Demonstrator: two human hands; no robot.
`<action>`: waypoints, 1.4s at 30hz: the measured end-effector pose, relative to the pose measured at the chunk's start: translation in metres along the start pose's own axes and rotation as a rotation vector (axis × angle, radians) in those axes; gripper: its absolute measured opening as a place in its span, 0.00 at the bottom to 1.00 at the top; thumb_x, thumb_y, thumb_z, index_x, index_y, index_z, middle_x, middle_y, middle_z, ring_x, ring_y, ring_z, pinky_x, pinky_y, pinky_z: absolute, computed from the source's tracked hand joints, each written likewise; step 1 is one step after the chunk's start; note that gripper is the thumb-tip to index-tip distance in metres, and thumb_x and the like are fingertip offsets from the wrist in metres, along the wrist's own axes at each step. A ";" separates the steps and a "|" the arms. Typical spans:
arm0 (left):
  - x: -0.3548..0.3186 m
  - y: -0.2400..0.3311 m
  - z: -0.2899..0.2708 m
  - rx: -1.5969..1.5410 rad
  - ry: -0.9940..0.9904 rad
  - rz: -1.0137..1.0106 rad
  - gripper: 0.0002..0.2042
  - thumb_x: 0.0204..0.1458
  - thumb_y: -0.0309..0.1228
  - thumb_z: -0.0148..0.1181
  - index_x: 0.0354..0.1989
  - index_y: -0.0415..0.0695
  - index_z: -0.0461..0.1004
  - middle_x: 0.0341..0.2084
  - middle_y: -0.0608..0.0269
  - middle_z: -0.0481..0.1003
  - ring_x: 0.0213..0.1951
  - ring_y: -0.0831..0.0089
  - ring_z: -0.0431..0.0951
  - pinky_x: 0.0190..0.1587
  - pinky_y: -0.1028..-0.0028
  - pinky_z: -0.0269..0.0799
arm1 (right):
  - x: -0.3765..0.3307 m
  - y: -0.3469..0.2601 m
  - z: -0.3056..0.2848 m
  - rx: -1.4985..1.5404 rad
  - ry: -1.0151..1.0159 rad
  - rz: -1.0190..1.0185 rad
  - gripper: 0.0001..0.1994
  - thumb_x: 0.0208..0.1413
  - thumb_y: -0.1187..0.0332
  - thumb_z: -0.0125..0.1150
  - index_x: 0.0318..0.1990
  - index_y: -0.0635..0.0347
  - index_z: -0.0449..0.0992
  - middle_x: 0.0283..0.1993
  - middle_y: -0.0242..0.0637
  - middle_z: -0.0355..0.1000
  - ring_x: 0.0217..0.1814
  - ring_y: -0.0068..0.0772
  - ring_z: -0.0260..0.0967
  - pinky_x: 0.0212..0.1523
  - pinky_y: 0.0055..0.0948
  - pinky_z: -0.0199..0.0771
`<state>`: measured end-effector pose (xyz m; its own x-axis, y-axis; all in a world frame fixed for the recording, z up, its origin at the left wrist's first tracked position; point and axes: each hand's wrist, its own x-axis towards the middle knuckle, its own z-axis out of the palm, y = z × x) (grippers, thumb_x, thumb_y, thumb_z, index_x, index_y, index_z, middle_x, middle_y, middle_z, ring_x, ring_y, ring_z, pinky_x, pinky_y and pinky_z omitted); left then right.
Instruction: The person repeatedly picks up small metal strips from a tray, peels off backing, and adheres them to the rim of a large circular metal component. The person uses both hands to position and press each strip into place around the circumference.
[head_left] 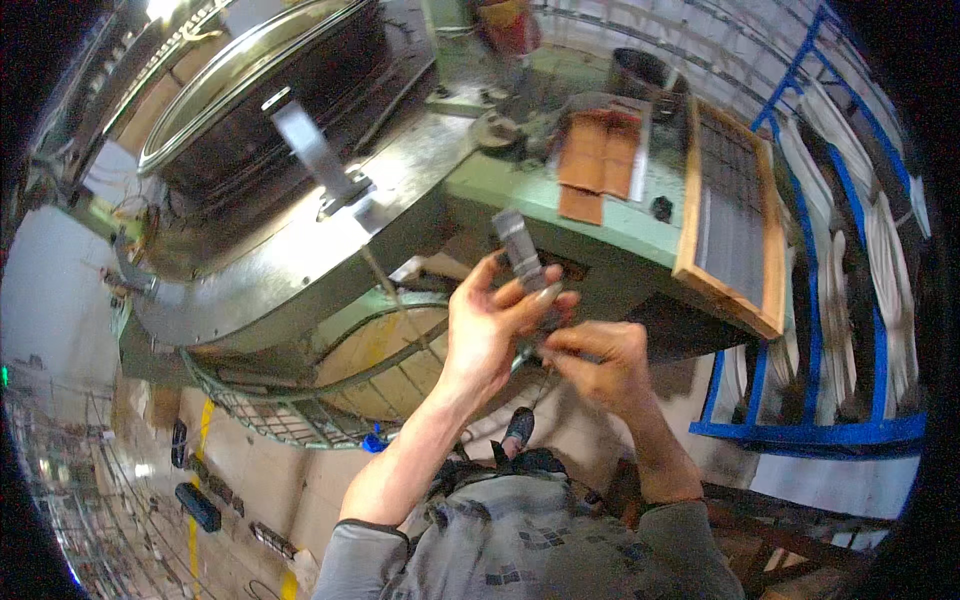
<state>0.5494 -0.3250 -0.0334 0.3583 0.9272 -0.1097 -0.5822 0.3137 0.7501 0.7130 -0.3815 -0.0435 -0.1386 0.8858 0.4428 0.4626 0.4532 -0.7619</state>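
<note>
In front of my body I hold up a narrow grey metal part (516, 243), its flat end pointing away from me. My left hand (485, 328) is closed round its lower half, with the thumb and fingers pressed on it. Close beside the part's near end, my right hand (606, 366) makes a pinch. What sits between those fingertips is blurred and too small to name. Beyond my hands is the green machine table (620, 228). An upright shiny metal bracket (318, 152) stands on the machine's curved metal rim (290, 252).
Orange-brown cloths (598, 160) lie on the table near a dark pot (645, 72). A wood-framed dark panel (783, 250) stands at its right end. Farther right is a blue rack (800, 437) with hanging pale material. A wire guard (262, 418) curves below the machine.
</note>
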 end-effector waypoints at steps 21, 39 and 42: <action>-0.316 0.081 -0.355 0.003 0.485 -0.083 0.16 0.54 0.14 0.62 0.50 0.39 0.70 0.46 0.47 0.80 0.44 0.56 0.84 0.44 0.63 0.84 | 0.034 0.141 0.136 -0.895 0.399 0.320 0.06 0.57 0.72 0.59 0.30 0.64 0.78 0.31 0.50 0.74 0.37 0.52 0.72 0.36 0.48 0.70; -0.347 0.065 -0.380 -0.161 0.544 -0.009 0.15 0.56 0.14 0.58 0.51 0.39 0.67 0.46 0.47 0.79 0.44 0.55 0.83 0.44 0.59 0.86 | 0.060 0.195 0.124 -1.479 0.174 0.316 0.12 0.60 0.72 0.57 0.22 0.60 0.74 0.23 0.43 0.72 0.27 0.42 0.76 0.24 0.36 0.78; -0.343 0.063 -0.378 -0.125 0.539 -0.055 0.18 0.55 0.14 0.58 0.53 0.40 0.65 0.48 0.46 0.79 0.44 0.55 0.84 0.41 0.64 0.86 | 0.058 0.206 0.121 -1.504 0.264 0.174 0.16 0.61 0.73 0.56 0.19 0.61 0.70 0.18 0.42 0.66 0.19 0.35 0.70 0.17 0.30 0.70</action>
<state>0.1141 -0.5457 -0.1950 -0.0144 0.8723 -0.4888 -0.6668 0.3559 0.6548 0.6946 -0.2244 -0.2317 0.0883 0.7998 0.5937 0.9070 -0.3110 0.2840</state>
